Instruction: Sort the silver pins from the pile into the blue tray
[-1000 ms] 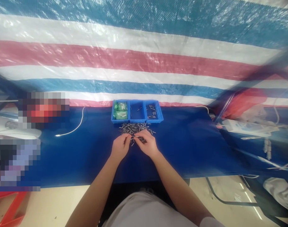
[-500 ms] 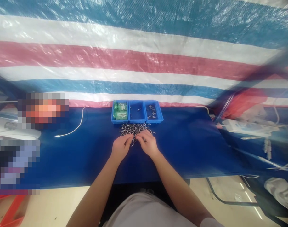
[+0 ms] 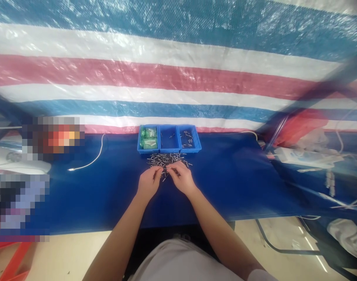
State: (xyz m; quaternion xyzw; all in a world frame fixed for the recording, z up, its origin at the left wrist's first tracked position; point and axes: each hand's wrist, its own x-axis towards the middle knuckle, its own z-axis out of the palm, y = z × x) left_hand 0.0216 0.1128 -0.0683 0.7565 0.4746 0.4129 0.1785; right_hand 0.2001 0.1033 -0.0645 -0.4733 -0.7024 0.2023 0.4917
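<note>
Both my hands are in front of a pile of thin, dark-and-silver metal pins [image 3: 160, 159] on the blue table. My left hand [image 3: 148, 181] is closed in a pinch; what its fingertips hold is too small to make out. Thumb and fingers of my right hand [image 3: 182, 178] pinch a thin metal pin, which points toward the left fingertips. Just behind the pile stand three joined blue bins. The left bin [image 3: 148, 151] holds green packets [image 3: 150, 143], the middle bin [image 3: 169, 143] a few pins, and the right bin [image 3: 198, 143] several pins.
A white cable [image 3: 98, 159] lies on the blue table [image 3: 231, 175] to the left. Striped plastic sheeting [image 3: 178, 74] hangs behind. At the right are a white box [image 3: 292, 157], a red bag [image 3: 302, 127] and metal bars. A pixelated area covers the left side.
My fingertips have drawn slightly apart, and the pin in the right hand shows between them. The bins and the pile look the same; the view has shifted a little.
</note>
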